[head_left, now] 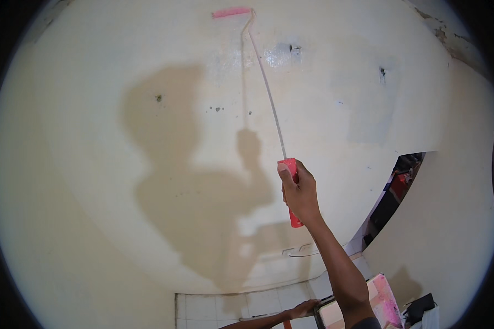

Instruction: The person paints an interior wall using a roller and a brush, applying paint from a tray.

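My right hand (302, 193) is closed round the red handle of a paint roller (269, 90), thumb along its upper end. The long thin rod rises up and left to a pink roller sleeve (231, 12), which lies against the cream wall (93, 164) near the top, or very close to it. Low in the view, my left hand (304, 308) grips the dark edge of a paint tray (387, 301) smeared with pink and white. My right forearm covers part of this tray, and the left fingertips are hard to make out.
Wet, shiny patches (280, 55) show on the wall below the sleeve. Several small holes (218, 109) and a grey patch (373, 104) mark it. An opening (395, 192) with dark and red things lies at right. White tiles (203, 307) run along the bottom; a black object (420, 308) stands lower right.
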### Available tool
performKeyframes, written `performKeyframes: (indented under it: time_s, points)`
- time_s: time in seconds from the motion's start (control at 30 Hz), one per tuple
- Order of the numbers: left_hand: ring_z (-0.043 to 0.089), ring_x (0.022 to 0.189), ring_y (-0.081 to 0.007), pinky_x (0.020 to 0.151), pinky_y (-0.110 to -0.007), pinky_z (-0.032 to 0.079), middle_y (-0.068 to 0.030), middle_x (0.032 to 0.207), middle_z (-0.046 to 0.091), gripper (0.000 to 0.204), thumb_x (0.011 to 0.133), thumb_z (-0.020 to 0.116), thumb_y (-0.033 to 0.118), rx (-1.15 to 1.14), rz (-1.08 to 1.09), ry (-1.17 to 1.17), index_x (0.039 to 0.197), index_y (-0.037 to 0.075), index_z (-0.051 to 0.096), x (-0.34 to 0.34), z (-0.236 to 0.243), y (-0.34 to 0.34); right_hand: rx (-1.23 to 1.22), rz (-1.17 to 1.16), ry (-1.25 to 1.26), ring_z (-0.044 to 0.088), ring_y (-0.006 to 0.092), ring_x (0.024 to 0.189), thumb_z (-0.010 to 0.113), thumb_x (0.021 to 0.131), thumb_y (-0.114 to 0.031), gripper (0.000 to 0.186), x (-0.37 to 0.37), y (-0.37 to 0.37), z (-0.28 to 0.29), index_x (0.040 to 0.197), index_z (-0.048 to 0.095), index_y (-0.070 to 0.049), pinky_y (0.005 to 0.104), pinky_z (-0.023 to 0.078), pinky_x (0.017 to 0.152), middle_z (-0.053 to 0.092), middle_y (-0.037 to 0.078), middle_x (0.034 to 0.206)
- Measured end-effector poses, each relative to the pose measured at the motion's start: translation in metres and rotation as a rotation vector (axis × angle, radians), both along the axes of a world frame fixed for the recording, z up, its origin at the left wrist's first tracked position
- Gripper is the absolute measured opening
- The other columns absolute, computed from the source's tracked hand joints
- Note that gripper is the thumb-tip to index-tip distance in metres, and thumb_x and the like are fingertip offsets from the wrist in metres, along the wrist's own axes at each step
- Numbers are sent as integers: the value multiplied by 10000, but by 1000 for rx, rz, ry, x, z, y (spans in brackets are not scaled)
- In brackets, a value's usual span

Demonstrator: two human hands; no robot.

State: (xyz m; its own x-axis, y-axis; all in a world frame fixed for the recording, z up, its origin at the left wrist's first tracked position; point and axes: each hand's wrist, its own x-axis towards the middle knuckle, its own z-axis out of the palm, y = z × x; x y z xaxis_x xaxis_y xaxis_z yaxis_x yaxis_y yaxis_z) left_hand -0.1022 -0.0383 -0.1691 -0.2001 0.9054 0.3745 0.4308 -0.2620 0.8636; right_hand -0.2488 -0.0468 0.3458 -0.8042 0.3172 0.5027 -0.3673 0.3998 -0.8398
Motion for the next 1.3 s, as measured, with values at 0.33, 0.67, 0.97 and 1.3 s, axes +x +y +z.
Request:
performKeyframes:
  time_s: [0.33,0.67,0.97,1.3]
  points:
    - [365,1266,-310,1079,-364,253,-200,1346,383,445,974,284,228,-261,-29,90,1345,-19,299,-7,11,-10,84,-36,126,481,122,546,563,895,-291,309,11,-6,-38,1000,557,0,266,433,538,527,61,630]
    - [440,1195,-305,1031,-358,308,-198,1268,463,482,952,368,313,-310,-48,50,1289,-31,377,-11,32,-18,89,-33,187,453,98,543,560,900,-258,283,-12,-64,-22,1030,565,-6,265,429,529,524,54,633]
    - [426,1211,-295,1036,-348,300,-187,1268,466,518,934,412,358,-254,-30,-231,1290,-18,391,1,27,-8,-79,-79,35,547,141,614,602,869,-299,381,36,-91,-126,1094,538,1,284,473,606,602,101,729]
    - [405,1236,-285,1046,-337,286,-179,1272,465,545,919,445,389,17,96,-45,1293,-5,400,9,47,-23,-57,-94,-26,546,158,576,594,872,-302,368,37,-96,-165,1094,528,-16,294,463,561,591,106,697]
